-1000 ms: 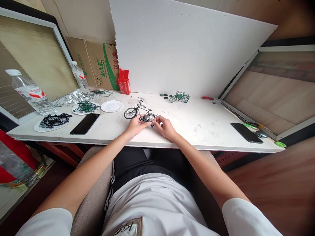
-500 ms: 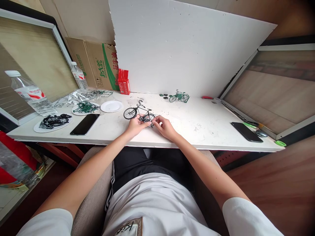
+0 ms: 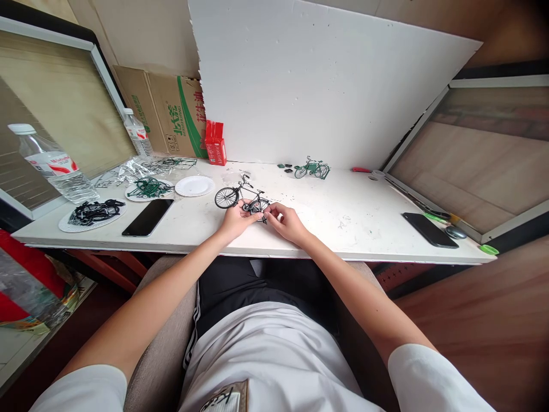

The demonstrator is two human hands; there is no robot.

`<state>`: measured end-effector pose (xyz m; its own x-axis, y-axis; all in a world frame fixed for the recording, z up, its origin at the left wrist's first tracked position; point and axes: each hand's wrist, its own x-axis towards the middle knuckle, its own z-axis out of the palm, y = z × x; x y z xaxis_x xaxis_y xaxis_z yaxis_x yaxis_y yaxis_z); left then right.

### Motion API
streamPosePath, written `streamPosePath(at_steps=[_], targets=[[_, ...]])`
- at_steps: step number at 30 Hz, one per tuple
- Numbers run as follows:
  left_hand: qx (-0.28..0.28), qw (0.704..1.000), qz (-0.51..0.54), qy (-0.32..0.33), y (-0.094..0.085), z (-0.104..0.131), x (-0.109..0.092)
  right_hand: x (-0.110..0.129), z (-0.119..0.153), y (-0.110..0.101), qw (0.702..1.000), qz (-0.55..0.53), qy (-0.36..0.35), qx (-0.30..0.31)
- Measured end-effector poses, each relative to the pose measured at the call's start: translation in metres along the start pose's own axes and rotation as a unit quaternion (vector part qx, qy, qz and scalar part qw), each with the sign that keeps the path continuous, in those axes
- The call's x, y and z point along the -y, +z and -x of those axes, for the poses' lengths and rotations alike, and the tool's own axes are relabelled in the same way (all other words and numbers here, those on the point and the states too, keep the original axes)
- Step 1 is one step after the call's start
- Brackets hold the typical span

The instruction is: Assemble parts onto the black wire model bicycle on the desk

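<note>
A small black model bicycle [image 3: 227, 197] is held tilted just above the near part of the white table, its front wheel to the left. My left hand [image 3: 237, 222] grips it from below near the pedals, thumb along the rear wheel. At the rear wheel, the fingertips of my right hand [image 3: 283, 221] are pinched together against the bicycle's back end. Whether a tiny part sits between those fingertips is hidden. Farther back on the table stands a green model bicycle [image 3: 312, 168], with small dark pieces [image 3: 285, 167] lying to its left.
To the left are paper plates with black parts [image 3: 95, 212] and green parts [image 3: 150, 187], a bare plate [image 3: 194, 185], a phone [image 3: 148, 217] and water bottles [image 3: 58, 163]. A red box [image 3: 215, 143] stands behind. Another phone [image 3: 430, 230] lies right, beside a mouse [image 3: 455, 233].
</note>
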<state>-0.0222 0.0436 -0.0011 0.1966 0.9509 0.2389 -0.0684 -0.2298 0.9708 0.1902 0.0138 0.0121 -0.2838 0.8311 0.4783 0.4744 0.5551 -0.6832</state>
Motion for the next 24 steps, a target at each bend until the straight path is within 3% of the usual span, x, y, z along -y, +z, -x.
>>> streamPosePath(at_steps=[10,24], targets=[[0.013,1.0,-0.021,0.004,-0.001,0.0,0.002,0.011,0.005,-0.006,0.992,-0.052,0.08,0.08],[0.018,1.0,-0.011,-0.01,-0.001,0.0,0.001,0.012,0.005,-0.005,0.992,-0.038,0.077,0.088]])
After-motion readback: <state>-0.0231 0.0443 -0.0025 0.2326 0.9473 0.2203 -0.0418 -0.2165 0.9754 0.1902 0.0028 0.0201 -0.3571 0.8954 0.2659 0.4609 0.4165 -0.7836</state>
